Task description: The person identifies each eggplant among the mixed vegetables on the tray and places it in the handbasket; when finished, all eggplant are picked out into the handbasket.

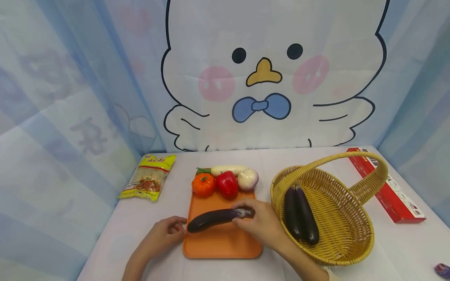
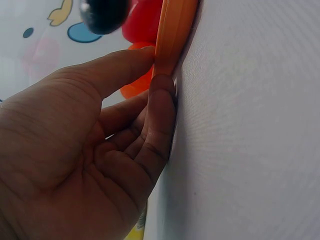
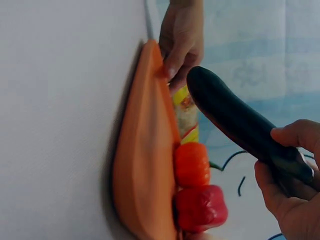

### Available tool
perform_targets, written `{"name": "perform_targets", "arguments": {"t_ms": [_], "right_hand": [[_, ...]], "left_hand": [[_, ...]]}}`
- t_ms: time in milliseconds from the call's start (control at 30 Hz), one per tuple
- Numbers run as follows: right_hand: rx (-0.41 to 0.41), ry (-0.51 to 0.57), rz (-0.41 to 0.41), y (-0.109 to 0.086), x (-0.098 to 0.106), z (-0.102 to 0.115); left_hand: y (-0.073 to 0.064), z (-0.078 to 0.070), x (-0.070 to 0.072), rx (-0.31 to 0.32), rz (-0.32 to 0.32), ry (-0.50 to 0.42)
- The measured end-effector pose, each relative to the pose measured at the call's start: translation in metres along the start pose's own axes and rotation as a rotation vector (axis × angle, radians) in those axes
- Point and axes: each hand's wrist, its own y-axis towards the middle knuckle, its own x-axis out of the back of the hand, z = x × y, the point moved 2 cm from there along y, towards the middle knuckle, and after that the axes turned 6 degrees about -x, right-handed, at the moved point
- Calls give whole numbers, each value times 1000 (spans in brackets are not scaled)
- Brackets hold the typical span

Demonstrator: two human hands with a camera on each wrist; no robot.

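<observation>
An eggplant (image 1: 214, 219) is held by its stem end in my right hand (image 1: 261, 224), over an orange tray (image 1: 225, 244). In the right wrist view the eggplant (image 3: 235, 117) is raised off the tray, its rounded end pointing toward the other hand. My left hand (image 1: 163, 238) pinches the tray's left edge; in the left wrist view the thumb lies on the rim and the fingers at its outer side. On the far part of the tray sit an orange pumpkin-like vegetable (image 1: 203, 185), a red bell pepper (image 1: 227, 185), a white-purple turnip (image 1: 248, 179) and a white radish (image 1: 228, 169).
Right of the tray stands a yellow wicker basket (image 1: 337, 218) with a tall handle and two eggplants (image 1: 301, 214) inside. Behind it lies a red box (image 1: 397, 199). A yellow noodle packet (image 1: 149, 177) lies back left. A small purple item (image 1: 442, 270) is at the right edge.
</observation>
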Motion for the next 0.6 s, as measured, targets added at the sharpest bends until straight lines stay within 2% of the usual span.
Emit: {"name": "perform_targets", "arguments": {"t_ms": [133, 300, 467, 600], "right_hand": [[-20, 72, 49, -6, 6, 11], [-17, 195, 134, -14, 18, 24], [27, 232, 187, -22, 32, 34], [96, 238, 236, -28, 42, 41]], "left_hand": [[1, 3, 0, -38, -9, 10], [0, 3, 0, -26, -3, 12], [0, 2, 0, -32, 7, 9], [-1, 3, 2, -38, 5, 12]]}}
